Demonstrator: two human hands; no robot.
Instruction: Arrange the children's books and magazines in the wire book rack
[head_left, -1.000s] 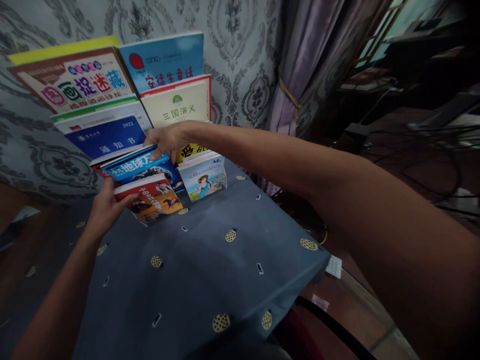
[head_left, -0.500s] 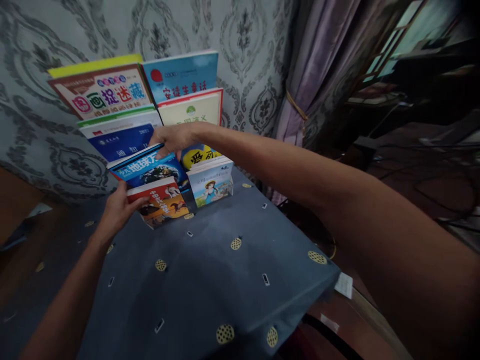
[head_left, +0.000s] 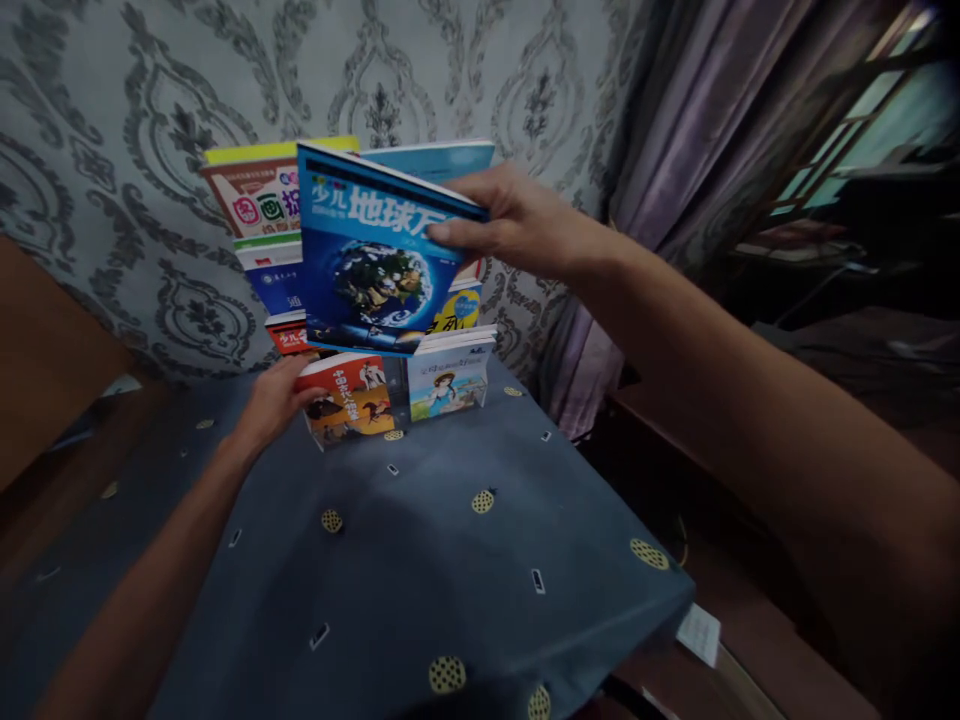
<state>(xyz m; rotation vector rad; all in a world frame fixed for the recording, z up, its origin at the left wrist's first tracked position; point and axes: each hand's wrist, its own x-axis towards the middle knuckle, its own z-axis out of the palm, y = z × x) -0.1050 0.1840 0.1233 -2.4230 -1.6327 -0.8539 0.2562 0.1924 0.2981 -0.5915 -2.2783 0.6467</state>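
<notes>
My right hand (head_left: 521, 225) pinches the upper right corner of a blue children's book (head_left: 379, 280) with an Earth on its cover. That book is held up, tilted, in front of the tiered book rack and hides part of the books behind. At the front left of the rack, my left hand (head_left: 271, 402) grips the left edge of an orange-red book (head_left: 351, 405) showing horses, its thumb over the cover. Just behind that one, a red book (head_left: 287, 336) shows in part. A pale book with a girl in a hat (head_left: 448, 385) stands at the front right.
The rack stands on a table with a dark blue pineapple-print cloth (head_left: 420, 560), close to a patterned wall (head_left: 555, 100). Further up the rack are a brown picture book (head_left: 251, 205) and a dark blue one (head_left: 277, 288). A purple curtain (head_left: 675, 150) hangs at the right.
My right hand has lifted the blue Earth book up out of the rack, uncovering a red book behind. My left hand stays at the front orange-red book. The view has shifted slightly.
</notes>
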